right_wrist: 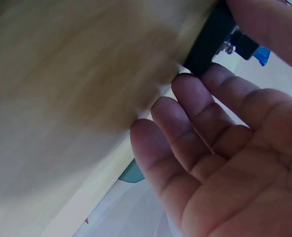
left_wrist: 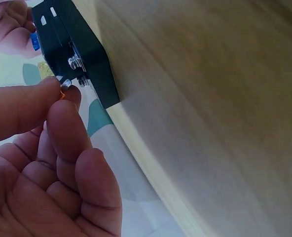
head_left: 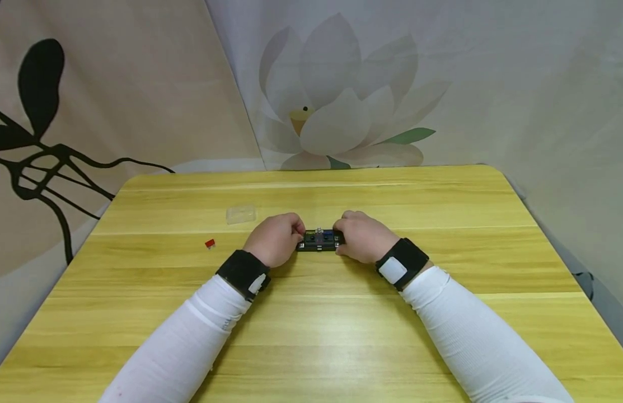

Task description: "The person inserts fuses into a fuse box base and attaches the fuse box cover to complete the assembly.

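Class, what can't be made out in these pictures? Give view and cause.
Head: the right end of the black block, covered by the right hand.
Head: any marking on the red piece, too small.
Left wrist: the full shape of the silvery piece, partly covered by the left hand.
Right wrist: part of the black block, cut off by the top edge.

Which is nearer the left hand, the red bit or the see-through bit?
The see-through rectangle; the small red bit lies farther from the left hand.

Module [head_left: 319,240] on tabletop [head_left: 336,336], case [head_left: 241,214] behind-left, block [head_left: 210,243] further left — curtain [head_left: 502,84] behind everything
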